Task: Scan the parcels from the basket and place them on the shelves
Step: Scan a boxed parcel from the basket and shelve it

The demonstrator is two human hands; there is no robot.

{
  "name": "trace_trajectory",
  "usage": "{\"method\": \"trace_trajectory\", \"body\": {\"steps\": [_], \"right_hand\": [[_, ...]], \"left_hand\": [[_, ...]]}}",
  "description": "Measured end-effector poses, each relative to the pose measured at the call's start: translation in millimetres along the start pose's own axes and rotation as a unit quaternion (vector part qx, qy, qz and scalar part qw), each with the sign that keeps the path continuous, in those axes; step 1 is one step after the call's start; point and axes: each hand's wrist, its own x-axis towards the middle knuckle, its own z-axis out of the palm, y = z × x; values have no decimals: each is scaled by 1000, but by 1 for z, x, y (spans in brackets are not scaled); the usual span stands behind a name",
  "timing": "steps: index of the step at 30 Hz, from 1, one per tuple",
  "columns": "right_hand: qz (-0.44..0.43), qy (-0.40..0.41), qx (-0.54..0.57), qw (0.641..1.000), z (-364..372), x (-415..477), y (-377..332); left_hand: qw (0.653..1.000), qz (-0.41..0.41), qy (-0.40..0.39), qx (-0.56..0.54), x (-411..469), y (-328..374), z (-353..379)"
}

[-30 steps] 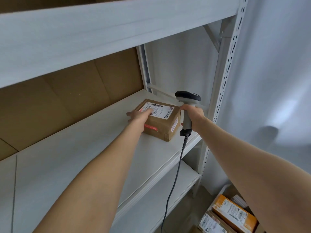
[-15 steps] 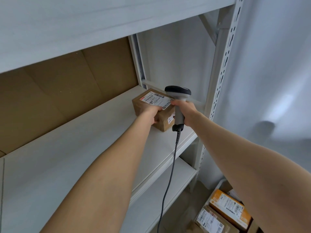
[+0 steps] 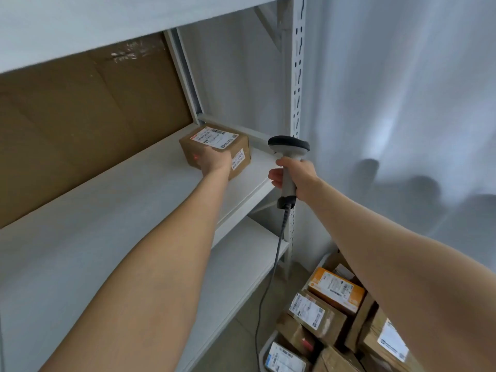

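Well, starting at the left, the white shelf runs along its cardboard back panel. My left hand reaches deep across it to the parcel, which sits on the board near the far right corner, label up so it can be read later. The hand lies against the box's near face, but from this angle I cannot tell whether the fingers curl round it or only press. Further right, just off the shelf's front edge, my right hand is wrapped firmly round the handle of the scanner, held upright and clear so its cable hangs free. Below that, the basket holds more parcels, so I judge the job far from finished.
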Motion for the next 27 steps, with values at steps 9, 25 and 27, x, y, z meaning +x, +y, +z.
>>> {"method": "trace_trajectory", "body": {"steps": [9,25,27], "right_hand": [[44,65,14,997,-117,-89,51],[139,262,94,951,-300,-162,201],[151,293,104,938,-318,-160,227]], "left_hand": [[984,-31,-147,94,-158,-30,47],[901,-137,-375,170,-337,-158,169],[893,-140,-384,190,-345,-183,183]]}}
